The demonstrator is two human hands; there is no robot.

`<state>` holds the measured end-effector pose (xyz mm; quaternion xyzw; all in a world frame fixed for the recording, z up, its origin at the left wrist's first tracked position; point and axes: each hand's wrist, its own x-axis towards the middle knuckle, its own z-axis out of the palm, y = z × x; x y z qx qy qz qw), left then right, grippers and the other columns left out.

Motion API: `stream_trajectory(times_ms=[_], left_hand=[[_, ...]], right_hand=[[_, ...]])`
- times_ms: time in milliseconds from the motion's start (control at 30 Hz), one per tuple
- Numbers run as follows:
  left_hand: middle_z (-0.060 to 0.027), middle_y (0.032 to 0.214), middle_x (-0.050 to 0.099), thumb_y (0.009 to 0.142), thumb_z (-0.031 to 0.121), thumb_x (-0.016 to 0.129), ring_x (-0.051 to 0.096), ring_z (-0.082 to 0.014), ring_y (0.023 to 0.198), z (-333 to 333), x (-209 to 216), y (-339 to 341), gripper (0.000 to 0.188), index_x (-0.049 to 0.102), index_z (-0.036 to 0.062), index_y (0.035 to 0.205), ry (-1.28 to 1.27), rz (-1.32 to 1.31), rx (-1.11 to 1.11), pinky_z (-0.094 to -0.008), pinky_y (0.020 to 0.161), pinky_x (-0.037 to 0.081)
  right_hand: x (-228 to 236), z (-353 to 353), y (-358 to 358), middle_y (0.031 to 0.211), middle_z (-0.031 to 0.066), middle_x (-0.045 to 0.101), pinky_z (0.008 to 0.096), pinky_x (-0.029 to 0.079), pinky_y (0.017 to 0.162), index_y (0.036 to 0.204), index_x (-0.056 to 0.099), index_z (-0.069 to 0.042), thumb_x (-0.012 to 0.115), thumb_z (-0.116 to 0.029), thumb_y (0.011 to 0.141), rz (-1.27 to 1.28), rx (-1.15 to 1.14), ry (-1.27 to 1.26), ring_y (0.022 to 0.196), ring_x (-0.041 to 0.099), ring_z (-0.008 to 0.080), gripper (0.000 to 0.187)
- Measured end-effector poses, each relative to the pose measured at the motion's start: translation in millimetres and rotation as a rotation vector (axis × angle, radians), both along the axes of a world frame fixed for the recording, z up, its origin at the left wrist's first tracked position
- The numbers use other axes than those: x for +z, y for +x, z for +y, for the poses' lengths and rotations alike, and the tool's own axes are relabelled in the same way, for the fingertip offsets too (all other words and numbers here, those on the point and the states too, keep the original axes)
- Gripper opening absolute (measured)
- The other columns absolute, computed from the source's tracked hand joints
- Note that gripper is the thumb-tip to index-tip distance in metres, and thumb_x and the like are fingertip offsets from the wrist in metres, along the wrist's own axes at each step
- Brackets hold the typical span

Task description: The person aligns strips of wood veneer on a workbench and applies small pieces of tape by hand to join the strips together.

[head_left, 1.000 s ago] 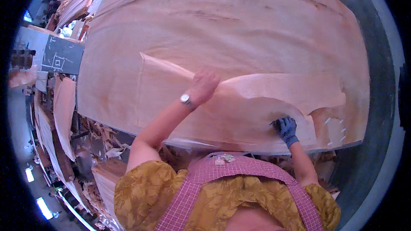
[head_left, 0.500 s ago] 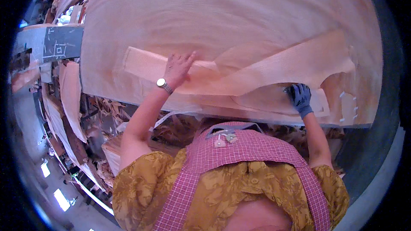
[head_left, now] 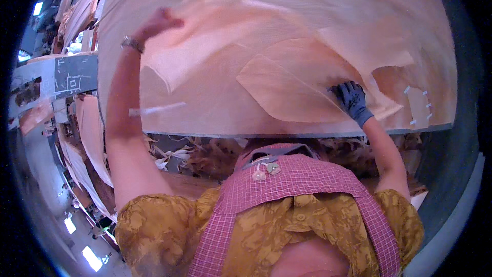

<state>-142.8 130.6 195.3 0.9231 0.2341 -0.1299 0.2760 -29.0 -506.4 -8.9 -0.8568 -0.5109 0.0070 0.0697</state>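
Note:
My bare left hand (head_left: pixel 160 23), with a bracelet-like watch band at the wrist, is smeared by motion at the far left. It is next to a thin loose sheet of wood veneer (head_left: pixel 205 33), itself blurred and partly raised; whether the fingers grip it is unclear. My right hand (head_left: pixel 352 101) wears a dark grey glove. Its fingers are closed over a small dark thing I cannot make out, low against a pointed, leaf-shaped piece of veneer (head_left: pixel 292 84). A line runs slantwise across that piece toward the glove.
The wide veneer-covered table (head_left: pixel 205 118) ends close to my apron. A small taped patch (head_left: pixel 419 107) lies at its right. Veneer scraps (head_left: pixel 205 159) fill the space below the front edge. A dark board with chalk marks (head_left: pixel 75 78) and long veneer strips (head_left: pixel 92 136) are on the left.
My left hand has moved up and left. The loose veneer sheet has shifted the same way, uncovering more of the leaf-shaped piece. My right hand has moved slightly up and left.

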Motion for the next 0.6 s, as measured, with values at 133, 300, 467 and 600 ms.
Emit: stream_trajectory(times_ms=[133, 300, 467, 600], left_hand=[[-0.0057, 0.093, 0.062, 0.079, 0.042, 0.075, 0.056, -0.0191, 0.087, 5.4, 32.2, 37.8, 0.045, 0.061, 0.0073, 0.103, 0.556, -0.13, -0.002, -0.0376, 0.076, 0.047], [-0.0123, 0.111, 0.06, 0.088, 0.04, 0.061, 0.056, -0.0294, 0.102, -155.2, -9.9, 22.0, 0.039, 0.059, 0.0124, 0.114, 1.248, -0.578, -0.033, -0.0496, 0.08, 0.044], [-0.017, 0.126, 0.056, 0.084, 0.029, 0.064, 0.052, -0.0376, 0.116, -306.9, -130.3, -55.8, 0.044, 0.057, 0.0091, 0.122, 0.37, -0.368, -0.327, -0.0496, 0.097, 0.044], [-0.0166, 0.136, 0.049, 0.075, 0.032, 0.073, 0.043, -0.038, 0.126, -310.9, -169.4, -54.8, 0.064, 0.051, 0.0094, 0.131, 0.372, -0.229, -0.229, -0.0471, 0.103, 0.04]], right_hand=[[19.6, 13.3, 6.5, 0.097, 0.0131, 0.059, 0.0472, 0.047, 0.076, 0.102, 0.058, -0.011, 0.058, -0.028, 0.087, 0.1, -0.006, -0.003, 0.092, 0.058, 0.0341, 0.023], [27.6, 9.7, 3.9, 0.1, 0.0136, 0.06, 0.0466, 0.048, 0.075, 0.104, 0.056, -0.011, 0.057, -0.028, 0.088, 0.239, -0.095, -0.05, 0.089, 0.06, 0.0352, 0.023], [33.2, 12.9, 12.4, 0.096, 0.0145, 0.063, 0.0465, 0.049, 0.075, 0.102, 0.057, -0.009, 0.058, -0.029, 0.089, 0.247, -0.072, -0.057, 0.088, 0.061, 0.0357, 0.024], [75.0, 22.7, 65.3, 0.094, 0.0164, 0.066, 0.0443, 0.051, 0.074, 0.101, 0.06, -0.007, 0.057, -0.03, 0.09, 0.522, -0.067, -0.147, 0.089, 0.063, 0.037, 0.026]])
